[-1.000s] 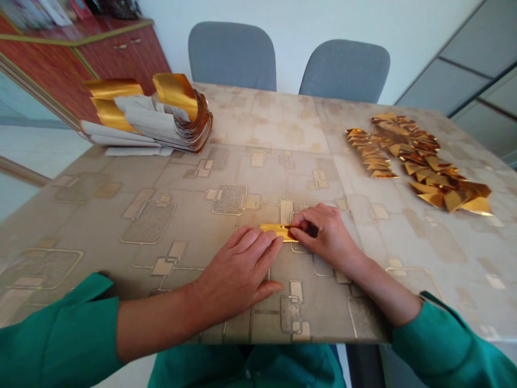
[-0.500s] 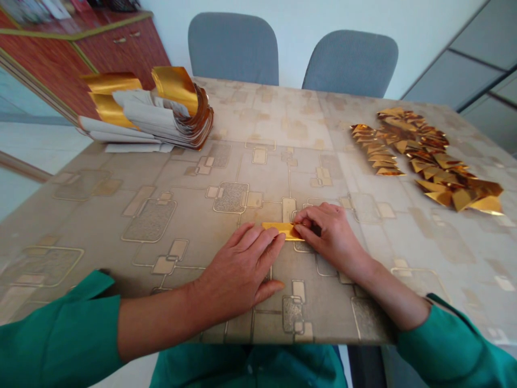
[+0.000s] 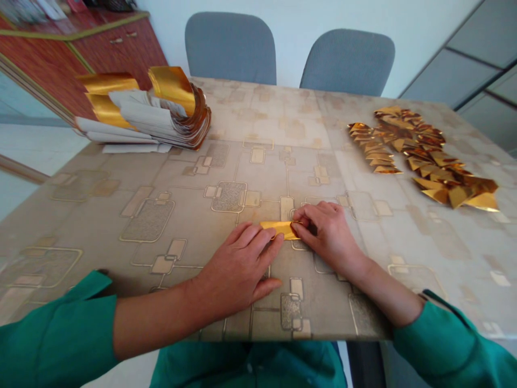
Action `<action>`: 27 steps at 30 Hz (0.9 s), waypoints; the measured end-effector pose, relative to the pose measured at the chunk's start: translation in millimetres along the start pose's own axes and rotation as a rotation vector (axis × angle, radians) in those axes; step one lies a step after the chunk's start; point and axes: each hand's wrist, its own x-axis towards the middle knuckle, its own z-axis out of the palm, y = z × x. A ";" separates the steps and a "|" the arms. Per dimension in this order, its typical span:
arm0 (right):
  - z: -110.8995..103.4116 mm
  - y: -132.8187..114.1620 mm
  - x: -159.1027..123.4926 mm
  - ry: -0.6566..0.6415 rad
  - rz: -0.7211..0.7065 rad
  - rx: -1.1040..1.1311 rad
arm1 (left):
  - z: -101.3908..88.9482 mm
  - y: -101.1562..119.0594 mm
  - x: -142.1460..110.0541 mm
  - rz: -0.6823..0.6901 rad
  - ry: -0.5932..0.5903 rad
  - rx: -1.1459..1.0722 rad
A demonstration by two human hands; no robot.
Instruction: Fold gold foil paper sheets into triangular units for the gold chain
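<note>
A narrow folded strip of gold foil paper [image 3: 283,230] lies on the patterned tablecloth between my hands. My left hand [image 3: 244,264] rests flat with its fingers stretched over the strip's left end, thumb held apart. At the right end, my right hand [image 3: 329,231] pinches the paper between thumb and fingertips. The exact fold under those fingertips is hidden. Over to the right sits a cluster of folded gold paper pieces [image 3: 432,156], nested in curving rows.
A thick stack of gold-and-white paper sheets [image 3: 161,118] stands at the table's far left. Two grey chairs [image 3: 230,48] are behind the far edge. A reddish wooden cabinet [image 3: 121,51] stands at the back left. The tablecloth [image 3: 194,215] has a rectangle pattern.
The right end of the gold strip has shifted slightly under my right fingertips. My left hand keeps its place on the paper. The whole view has moved a little.
</note>
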 end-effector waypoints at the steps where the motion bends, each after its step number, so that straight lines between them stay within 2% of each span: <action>1: 0.4 0.4 -0.3 0.005 -0.007 -0.018 | -0.6 -0.1 0.4 0.000 -0.008 0.000; 5: -4.5 -2.5 -2.0 0.054 -0.082 -0.153 | -2.5 -1.0 2.2 -0.001 -0.027 0.002; 8: -11.4 -13.9 -7.4 0.118 -0.210 -0.293 | -3.1 -1.4 3.4 0.002 -0.017 0.015; 10: -12.9 -23.0 -14.3 0.082 -0.342 -0.301 | -3.3 -1.6 4.0 0.002 -0.019 0.020; 12: -10.9 -29.3 -22.4 0.036 -0.411 -0.296 | -3.8 -1.7 4.4 0.001 -0.030 0.024; 19: -7.6 -24.9 -41.4 0.003 -0.407 -0.363 | -7.4 -2.5 3.7 0.005 -0.027 0.056; 24: -14.5 -23.6 -44.1 0.030 -0.368 -0.340 | -6.3 -6.7 1.7 0.029 -0.018 0.060; 27: -15.5 -23.5 -42.5 0.005 -0.346 -0.318 | -5.2 -10.3 -5.0 0.043 -0.004 0.081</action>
